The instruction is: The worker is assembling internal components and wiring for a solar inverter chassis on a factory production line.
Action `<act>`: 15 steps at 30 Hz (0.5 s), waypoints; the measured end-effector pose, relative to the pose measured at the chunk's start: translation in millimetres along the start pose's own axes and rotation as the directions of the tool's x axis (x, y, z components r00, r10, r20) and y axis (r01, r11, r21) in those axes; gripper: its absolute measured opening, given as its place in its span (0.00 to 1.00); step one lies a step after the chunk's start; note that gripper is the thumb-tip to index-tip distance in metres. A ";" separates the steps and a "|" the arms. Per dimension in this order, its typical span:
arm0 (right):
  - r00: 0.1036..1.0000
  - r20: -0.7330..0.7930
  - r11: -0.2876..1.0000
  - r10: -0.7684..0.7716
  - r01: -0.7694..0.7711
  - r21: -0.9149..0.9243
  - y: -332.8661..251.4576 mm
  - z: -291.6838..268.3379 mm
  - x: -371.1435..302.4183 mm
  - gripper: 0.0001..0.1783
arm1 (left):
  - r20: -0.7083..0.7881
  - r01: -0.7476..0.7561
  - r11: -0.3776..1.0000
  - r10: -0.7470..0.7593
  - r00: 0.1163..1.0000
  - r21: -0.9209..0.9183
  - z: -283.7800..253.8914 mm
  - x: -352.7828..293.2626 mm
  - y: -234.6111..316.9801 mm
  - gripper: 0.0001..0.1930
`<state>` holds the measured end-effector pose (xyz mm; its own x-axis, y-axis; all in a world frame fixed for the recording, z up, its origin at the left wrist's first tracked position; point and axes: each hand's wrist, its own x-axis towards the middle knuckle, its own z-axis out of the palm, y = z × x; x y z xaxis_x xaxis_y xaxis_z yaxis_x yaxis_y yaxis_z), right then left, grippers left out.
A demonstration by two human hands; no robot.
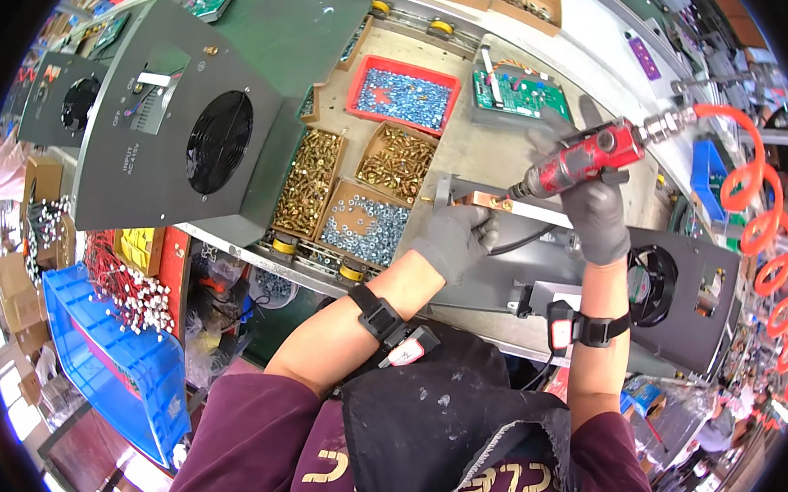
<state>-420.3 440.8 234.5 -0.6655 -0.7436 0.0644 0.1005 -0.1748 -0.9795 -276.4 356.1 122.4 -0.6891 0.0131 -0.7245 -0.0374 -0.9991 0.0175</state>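
Observation:
My right hand (597, 220), in a grey glove, is wrapped round a red air screwdriver (589, 159) that lies slantwise, its coiled orange hose (740, 190) running off to the right. The tool's tip meets, or nearly meets, the right end of a small flat copper bar (485, 199). My left hand (453, 241), also gloved, is closed at the near edge of that bar; its fingertips are partly hidden. Beneath both hands lies a grey metal panel (491, 279) of an open housing. A black cable (520, 242) curves out beside my left fingers.
Boxes of brass screws (308, 179), bolts (395, 162) and nuts (364, 226) stand left of my hands, near a red tray (358, 90) of bluish fasteners. A grey fan housing (165, 160) stands farther left. Behind the tool lies a green circuit board (529, 96). A blue crate (126, 356) sits lower left.

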 end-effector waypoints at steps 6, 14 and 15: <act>0.998 -0.058 0.994 0.006 -0.012 -0.110 21.2 31.6 -9.5 0.29 | 0.324 -0.487 0.744 0.371 0.870 0.457 -14.3 -2.1 -6.8 0.06; 1.000 -0.026 0.982 0.001 -0.005 -0.188 40.8 28.5 -25.6 0.15 | 0.134 -0.020 0.999 0.026 0.991 -0.044 -19.0 10.7 -8.2 0.08; 0.999 -0.031 0.977 -0.012 0.005 -0.213 39.8 28.2 -25.0 0.14 | 0.131 -0.010 0.999 0.016 0.991 -0.047 -18.2 9.3 -7.7 0.08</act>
<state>-378.8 434.2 199.2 -0.6890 -0.7214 0.0699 -0.0626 -0.0370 -0.9974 -269.3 363.2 103.0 -0.7787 0.0018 -0.6274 0.0035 -1.0000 -0.0073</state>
